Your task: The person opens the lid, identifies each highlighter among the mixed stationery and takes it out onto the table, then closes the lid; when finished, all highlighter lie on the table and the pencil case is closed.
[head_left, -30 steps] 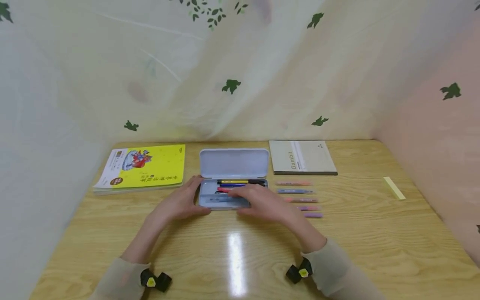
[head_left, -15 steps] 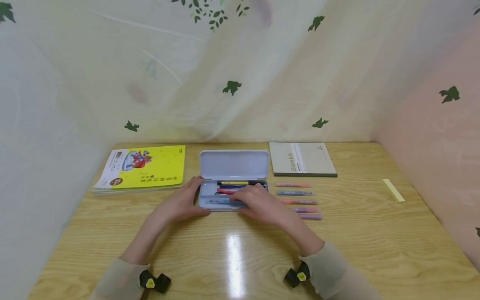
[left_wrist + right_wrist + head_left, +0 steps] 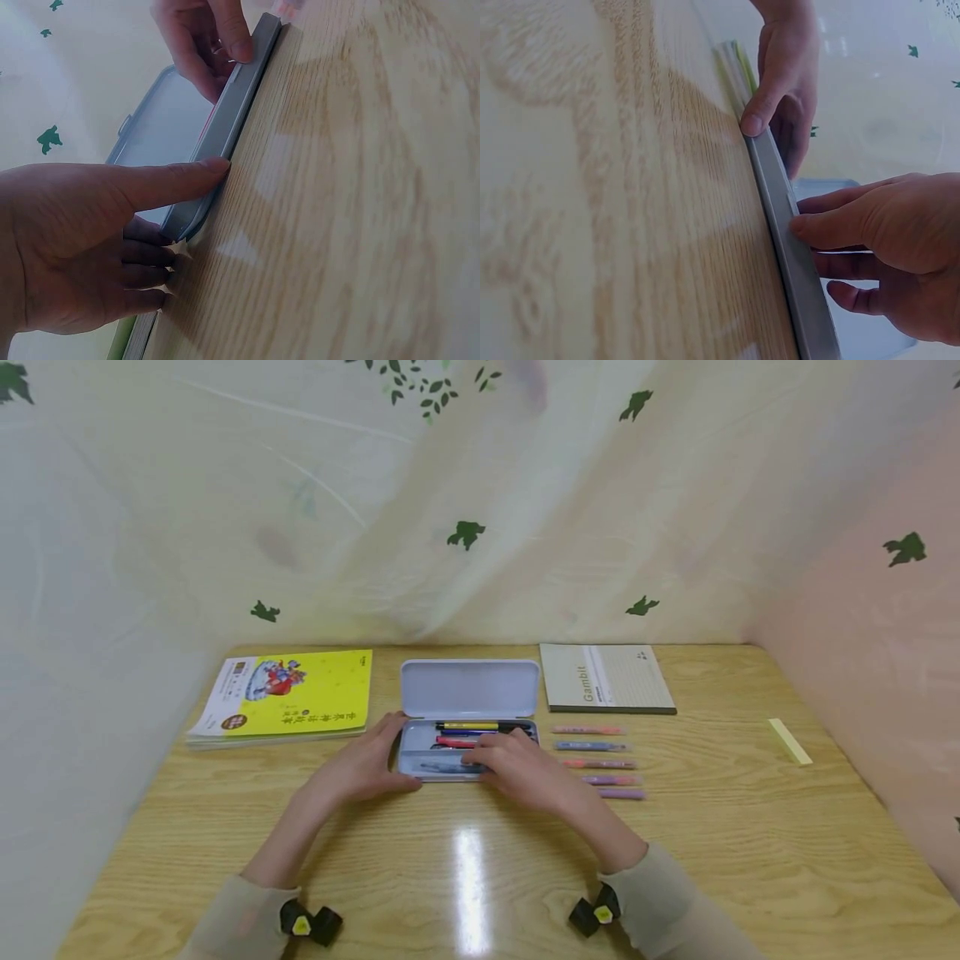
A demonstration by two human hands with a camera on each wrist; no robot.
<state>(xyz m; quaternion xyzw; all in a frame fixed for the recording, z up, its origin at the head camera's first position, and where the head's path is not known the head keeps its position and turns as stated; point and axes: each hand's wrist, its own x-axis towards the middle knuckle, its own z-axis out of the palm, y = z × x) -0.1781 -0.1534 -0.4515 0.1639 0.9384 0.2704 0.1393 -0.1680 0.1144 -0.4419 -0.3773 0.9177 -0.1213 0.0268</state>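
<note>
A pale blue metal pencil case (image 3: 470, 689) lies with its lid up in the head view. Its back section has a yellow-and-black pen (image 3: 468, 726), a blue pen and a red pen (image 3: 453, 742). A bluish clear pen (image 3: 446, 767) lies in the front section. My left hand (image 3: 367, 762) grips the case's left end, thumb along the front wall, fingers around the side. My right hand (image 3: 525, 770) reaches over the front right part, thumb at the front rim, fingertips inside at the clear pen's right end. The wall hides whether they pinch it.
Several capped pens lie in a column right of the case, including a blue pen (image 3: 591, 746) and a purple one (image 3: 622, 793). A yellow book (image 3: 322, 685) is at left, a grey notebook (image 3: 607, 677) behind right, and a pale yellow strip (image 3: 789, 742) far right.
My right hand has shifted slightly to the right over the front section, showing more of the clear pen. The left hand has kept its place on the case.
</note>
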